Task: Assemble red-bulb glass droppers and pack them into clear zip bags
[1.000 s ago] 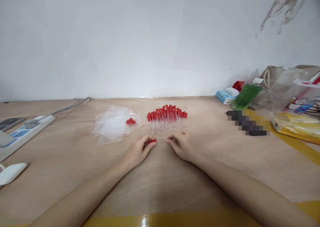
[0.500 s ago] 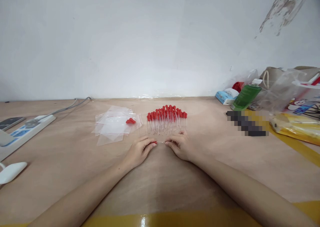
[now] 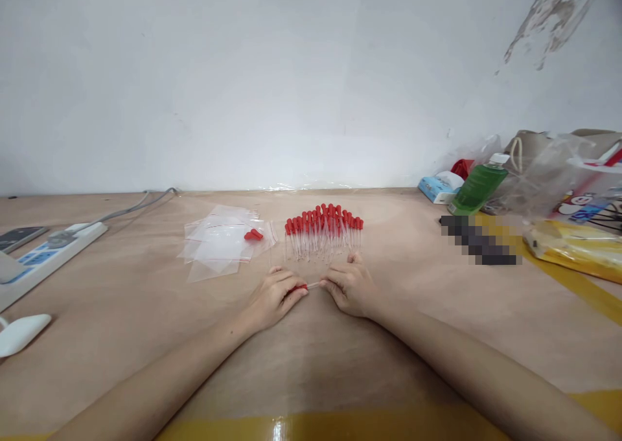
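My left hand (image 3: 273, 296) pinches the red bulb end of a small clear dropper (image 3: 310, 286). My right hand (image 3: 350, 287) pinches the clear tube end of the same dropper, so it spans the gap between my fingertips just above the wooden table (image 3: 311, 357). Right behind my hands lies a fanned row of several droppers with red bulbs (image 3: 324, 230). To the left of that row is a pile of clear zip bags (image 3: 218, 243) with a loose red bulb (image 3: 253, 235) on top.
A white power strip (image 3: 46, 253) with its cable, a phone (image 3: 14, 239) and a white mouse (image 3: 22, 333) sit at the left. At the right are a green bottle (image 3: 479, 186), a blue tissue pack (image 3: 438, 186), plastic bags (image 3: 558, 175) and a yellow packet (image 3: 578, 250).
Both hands have drawn a little toward me with the dropper held between them, away from the fanned row. Less of the red bulb shows beyond my left fingers.
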A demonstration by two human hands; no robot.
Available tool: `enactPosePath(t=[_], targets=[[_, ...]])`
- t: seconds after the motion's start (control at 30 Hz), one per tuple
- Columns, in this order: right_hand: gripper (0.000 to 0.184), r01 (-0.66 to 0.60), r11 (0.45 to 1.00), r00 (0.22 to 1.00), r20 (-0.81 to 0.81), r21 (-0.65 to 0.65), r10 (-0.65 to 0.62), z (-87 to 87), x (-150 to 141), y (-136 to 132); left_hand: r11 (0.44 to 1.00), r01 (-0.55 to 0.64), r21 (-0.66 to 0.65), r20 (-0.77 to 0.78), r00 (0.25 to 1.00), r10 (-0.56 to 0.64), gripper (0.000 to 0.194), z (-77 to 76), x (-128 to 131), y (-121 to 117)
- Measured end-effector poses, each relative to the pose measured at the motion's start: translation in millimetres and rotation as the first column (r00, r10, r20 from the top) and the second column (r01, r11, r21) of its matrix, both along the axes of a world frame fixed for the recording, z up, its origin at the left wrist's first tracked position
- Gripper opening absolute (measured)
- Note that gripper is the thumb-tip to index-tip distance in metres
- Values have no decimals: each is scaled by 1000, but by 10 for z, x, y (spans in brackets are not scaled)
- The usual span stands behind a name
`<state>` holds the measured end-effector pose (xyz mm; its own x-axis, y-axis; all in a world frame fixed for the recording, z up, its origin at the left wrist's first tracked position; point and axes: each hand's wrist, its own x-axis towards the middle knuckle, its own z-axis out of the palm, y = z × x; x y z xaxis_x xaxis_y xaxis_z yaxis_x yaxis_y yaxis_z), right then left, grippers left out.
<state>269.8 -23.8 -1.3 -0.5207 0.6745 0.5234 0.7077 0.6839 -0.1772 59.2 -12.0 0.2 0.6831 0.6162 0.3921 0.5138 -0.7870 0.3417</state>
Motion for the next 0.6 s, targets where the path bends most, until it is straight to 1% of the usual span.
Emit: enactPosePath(t=[0.17,0.4,0.6], targets=[[29,19,998,999,37,-58,-17,21,-46,-42,1000,17,-6,-15,1000,-17,20,-6,8,-22],[30,36,982,999,27,-183,-32,43,-125,-68,999,26,-18,-35,999,-27,24,18,17,-35],[31,60,974,998,35,-219,-53,44,-163,-79,999,53,-10,-30,998,-54,21,45,33,-31]])
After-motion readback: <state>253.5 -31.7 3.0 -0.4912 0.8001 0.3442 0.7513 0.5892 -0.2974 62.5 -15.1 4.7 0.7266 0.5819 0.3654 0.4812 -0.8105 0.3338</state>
